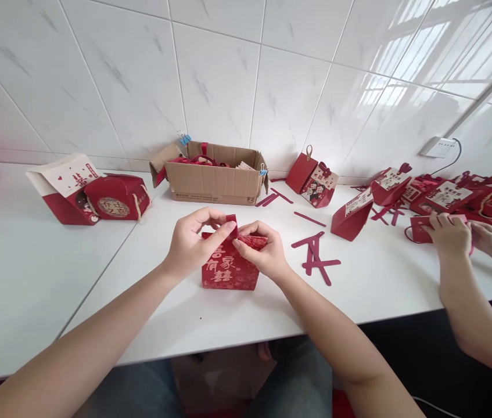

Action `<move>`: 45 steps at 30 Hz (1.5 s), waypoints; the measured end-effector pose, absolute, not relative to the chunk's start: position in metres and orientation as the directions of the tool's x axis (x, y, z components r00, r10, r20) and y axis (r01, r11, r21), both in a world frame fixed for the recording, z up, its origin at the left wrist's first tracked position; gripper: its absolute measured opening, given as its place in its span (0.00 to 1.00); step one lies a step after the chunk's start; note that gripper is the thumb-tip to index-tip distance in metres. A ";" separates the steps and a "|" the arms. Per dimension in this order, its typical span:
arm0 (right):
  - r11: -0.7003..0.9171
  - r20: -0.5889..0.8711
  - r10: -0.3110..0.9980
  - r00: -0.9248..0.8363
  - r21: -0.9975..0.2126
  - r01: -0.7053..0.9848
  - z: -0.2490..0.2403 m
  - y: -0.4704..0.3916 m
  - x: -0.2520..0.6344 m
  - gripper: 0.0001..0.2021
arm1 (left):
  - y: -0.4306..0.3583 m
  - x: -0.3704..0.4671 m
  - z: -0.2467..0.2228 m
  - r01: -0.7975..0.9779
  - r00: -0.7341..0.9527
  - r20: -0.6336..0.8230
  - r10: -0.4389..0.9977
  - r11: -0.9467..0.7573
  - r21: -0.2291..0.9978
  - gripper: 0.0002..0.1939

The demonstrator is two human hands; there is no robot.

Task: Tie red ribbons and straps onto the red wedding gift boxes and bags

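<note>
A red gift box (230,273) with pale Chinese characters stands upright on the white table in front of me. My left hand (196,238) pinches a short dark-red ribbon (232,223) above the box's top edge. At the right side of the top, my right hand (265,252) is closed on the box, thumb in front and fingers behind. The hands nearly meet at the middle of the box top. My fingers partly cover the top edge and some of the lettering.
A cardboard carton (213,181) with red items stands against the tiled wall. Finished-looking boxes (115,197) sit at left. Dark-red strips (315,258) lie right of my hands. At far right, a co-worker's hands (450,235) hold a red box near a pile of red boxes (455,197).
</note>
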State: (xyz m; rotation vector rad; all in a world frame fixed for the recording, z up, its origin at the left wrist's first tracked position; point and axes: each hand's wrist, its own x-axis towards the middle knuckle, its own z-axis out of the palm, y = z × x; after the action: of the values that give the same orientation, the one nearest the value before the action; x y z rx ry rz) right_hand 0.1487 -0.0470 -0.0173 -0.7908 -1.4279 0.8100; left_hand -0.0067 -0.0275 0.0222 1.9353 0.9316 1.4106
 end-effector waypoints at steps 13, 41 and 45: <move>0.472 0.471 0.882 0.020 -0.882 -0.007 -0.015 -0.049 0.145 0.11 | -0.020 -0.008 0.031 0.236 0.267 0.627 0.732 -0.680 0.694 0.11; 0.516 0.533 0.705 0.468 -0.838 0.177 0.003 -0.046 0.190 0.11 | 0.067 -0.057 -0.061 0.317 0.080 0.137 0.987 -0.156 0.936 0.15; 0.456 0.632 0.376 0.677 -0.762 0.459 0.024 -0.081 0.236 0.12 | 0.069 -0.057 -0.062 0.352 0.080 0.124 0.989 -0.144 0.925 0.15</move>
State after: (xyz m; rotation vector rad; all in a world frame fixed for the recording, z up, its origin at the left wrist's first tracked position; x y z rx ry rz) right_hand 0.2362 -0.0812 0.0241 -1.1363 -0.8743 -0.0603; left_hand -0.0572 0.0692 -0.0616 1.6074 1.3607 1.0720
